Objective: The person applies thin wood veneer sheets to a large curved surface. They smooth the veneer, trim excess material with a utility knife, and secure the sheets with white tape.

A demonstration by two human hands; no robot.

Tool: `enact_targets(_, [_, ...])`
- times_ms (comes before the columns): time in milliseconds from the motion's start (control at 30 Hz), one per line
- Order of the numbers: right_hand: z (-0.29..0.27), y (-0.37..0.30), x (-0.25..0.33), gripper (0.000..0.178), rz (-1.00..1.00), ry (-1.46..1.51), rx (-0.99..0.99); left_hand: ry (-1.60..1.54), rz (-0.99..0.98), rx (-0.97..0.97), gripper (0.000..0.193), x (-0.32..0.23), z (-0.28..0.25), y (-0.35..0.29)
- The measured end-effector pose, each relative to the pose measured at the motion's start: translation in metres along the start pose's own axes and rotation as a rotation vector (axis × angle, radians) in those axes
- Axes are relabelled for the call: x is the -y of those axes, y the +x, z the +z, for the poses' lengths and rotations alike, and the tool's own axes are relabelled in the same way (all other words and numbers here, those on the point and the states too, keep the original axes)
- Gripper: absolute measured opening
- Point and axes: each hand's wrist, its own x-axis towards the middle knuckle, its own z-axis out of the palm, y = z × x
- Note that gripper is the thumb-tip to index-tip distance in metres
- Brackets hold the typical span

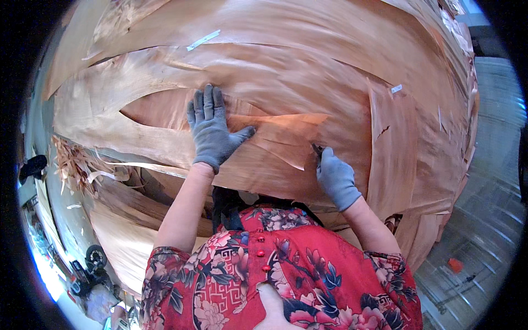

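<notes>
My left hand (212, 132), in a grey glove, lies flat on a thin brown wood veneer sheet (275, 187), fingers stretched and thumb out to the right. Under and beside it runs a long pointed opening (154, 109) in the sheet, where darker, reddish veneer shows. A loose, pointed veneer flap (280, 144) lies right of the thumb. My right hand (336, 180), gloved too, is closed around a small dark cutting tool (317, 149), its tip at the veneer near the flap's right end. The glove hides most of that tool.
More overlapping veneer sheets (308, 22) cover the large work surface, with tape pieces (203, 40) on them. A separate veneer strip (393, 148) lies at the right. Curled offcuts (77, 165) are piled at the left. Beyond the right edge is a grey floor (484, 220).
</notes>
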Motion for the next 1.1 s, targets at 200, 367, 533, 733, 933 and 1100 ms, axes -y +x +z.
enact_targets(200, [0.01,-0.021,-0.007,0.017,0.07,0.099,-0.008,0.033,0.011,0.026,0.117,0.001,0.001,0.0])
enact_targets(367, [-0.025,-0.006,-0.007,0.021,-0.192,0.247,-0.392,0.02,0.003,0.003,0.117,0.005,0.001,-0.002])
enact_targets(533, [-0.056,0.049,0.017,0.031,-0.301,0.158,-0.599,-0.003,0.012,-0.008,0.117,0.001,-0.001,0.001])
enact_targets(733, [-0.066,0.018,0.031,0.017,-0.406,0.378,-0.237,-0.01,-0.015,0.011,0.118,0.004,-0.003,-0.002])
enact_targets(933, [-0.084,0.025,0.055,0.017,0.058,1.126,0.256,-0.073,-0.012,-0.041,0.118,0.001,-0.001,-0.004])
enact_targets(1100, [-0.034,0.063,0.066,0.015,0.053,1.057,-0.036,-0.047,0.01,-0.038,0.119,0.004,0.001,-0.003])
